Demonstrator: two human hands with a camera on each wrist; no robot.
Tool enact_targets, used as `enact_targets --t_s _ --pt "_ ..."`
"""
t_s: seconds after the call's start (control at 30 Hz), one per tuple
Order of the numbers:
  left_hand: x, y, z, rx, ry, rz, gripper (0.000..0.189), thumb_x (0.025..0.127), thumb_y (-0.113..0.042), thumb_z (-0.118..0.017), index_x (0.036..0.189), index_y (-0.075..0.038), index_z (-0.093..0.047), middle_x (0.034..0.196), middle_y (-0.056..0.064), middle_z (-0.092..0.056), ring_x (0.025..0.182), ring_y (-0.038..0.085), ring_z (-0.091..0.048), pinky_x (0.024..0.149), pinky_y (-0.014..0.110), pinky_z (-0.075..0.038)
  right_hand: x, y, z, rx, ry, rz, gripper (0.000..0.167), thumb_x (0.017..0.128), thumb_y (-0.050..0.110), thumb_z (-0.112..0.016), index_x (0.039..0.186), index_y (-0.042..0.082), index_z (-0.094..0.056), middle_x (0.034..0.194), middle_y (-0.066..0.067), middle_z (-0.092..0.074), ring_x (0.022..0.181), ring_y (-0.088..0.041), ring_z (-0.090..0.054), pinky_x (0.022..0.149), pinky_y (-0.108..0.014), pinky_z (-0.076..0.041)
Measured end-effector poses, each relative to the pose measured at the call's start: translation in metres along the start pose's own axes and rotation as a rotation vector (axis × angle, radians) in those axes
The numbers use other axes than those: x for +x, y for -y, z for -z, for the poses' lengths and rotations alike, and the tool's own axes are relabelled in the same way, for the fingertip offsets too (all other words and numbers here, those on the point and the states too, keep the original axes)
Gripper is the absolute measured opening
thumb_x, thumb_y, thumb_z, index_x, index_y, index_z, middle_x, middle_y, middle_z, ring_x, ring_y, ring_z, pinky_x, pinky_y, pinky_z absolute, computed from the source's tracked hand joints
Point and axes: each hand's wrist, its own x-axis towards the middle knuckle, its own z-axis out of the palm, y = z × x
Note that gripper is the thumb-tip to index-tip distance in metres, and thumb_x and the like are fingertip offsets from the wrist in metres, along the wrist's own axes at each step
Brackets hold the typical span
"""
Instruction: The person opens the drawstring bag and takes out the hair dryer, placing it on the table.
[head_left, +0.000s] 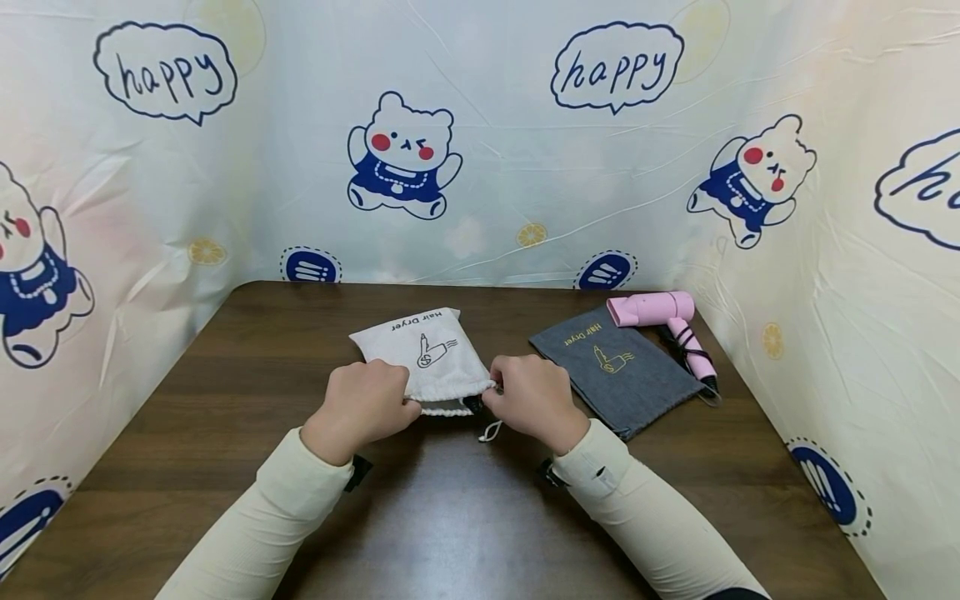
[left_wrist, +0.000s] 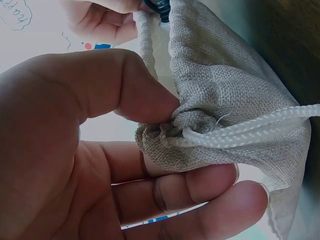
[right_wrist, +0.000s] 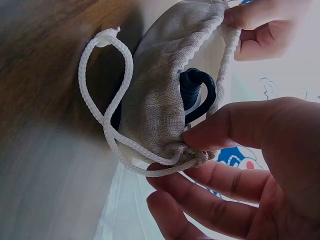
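A light cloth drawstring bag [head_left: 431, 354] printed "Hair Dryer" lies on the table, its mouth toward me and parted. My left hand [head_left: 367, 408] pinches the left corner of the mouth between thumb and fingers, beside a white drawstring [left_wrist: 250, 131]. At the opposite corner my right hand [head_left: 534, 400] pinches the gathered hem, where a looped white cord [right_wrist: 106, 120] hangs out. Inside the opening a coiled black cable [right_wrist: 192, 92] shows near the right hand; whatever lies deeper in the bag is hidden.
Right of the bag lies a dark grey "Hair Dryer" pouch [head_left: 618, 371]. A pink hair dryer [head_left: 651, 308] with black cord round its handle lies partly over the pouch's far corner. Printed cloth [head_left: 495, 167] hangs behind the brown wooden table [head_left: 247, 358].
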Motion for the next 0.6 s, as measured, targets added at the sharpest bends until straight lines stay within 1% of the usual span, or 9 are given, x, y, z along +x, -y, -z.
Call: enact_targets --t_s 0.2,0.6 --pt "-0.0006 0.0002 -0.0004 -0.002 -0.003 -0.003 0.026 0.083 -0.028 -0.064 0.064 -0.017 -0.051 0.062 0.002 -0.054 0.055 0.024 -0.052 0.046 0.045 -0.039 0.0003 -0.0003 -0.0001 0.000 -0.005 0.000 0.016 0.086 0.032 -0.069 0.073 0.030 -0.060 0.056 0.011 -0.049 0.052 -0.014 -0.046 0.044 -0.036 -0.032" --pt "-0.0006 0.0009 -0.0005 0.019 0.002 0.003 0.025 0.083 -0.031 -0.067 0.067 -0.017 -0.054 0.067 0.003 -0.059 0.060 0.027 -0.059 0.049 0.048 -0.044 0.0011 -0.0023 -0.0025 -0.014 -0.028 0.005 0.014 0.084 0.030 -0.069 0.073 0.030 -0.061 0.055 0.011 -0.050 0.050 -0.015 -0.046 0.042 -0.036 -0.032"
